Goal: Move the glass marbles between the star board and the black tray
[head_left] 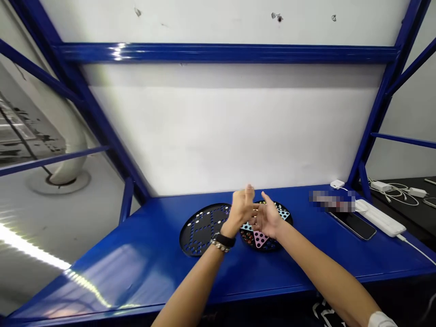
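Head: star board (272, 245) points pink triangle (260, 239) nearward.

Looks forward and down from the wearer's head, above the near edge of the blue bench (156, 236). Faces the white panel (221, 131) rising behind the far edge, with the centre of the view falling on its lower part. Sits close enough to show the left hand (240, 206) and the right hand (270, 220) with their forearms, yet takes in both far corners. Spreads wide, past the left edge to the floor (95, 204) and past the right edge to a black surface (422, 219).
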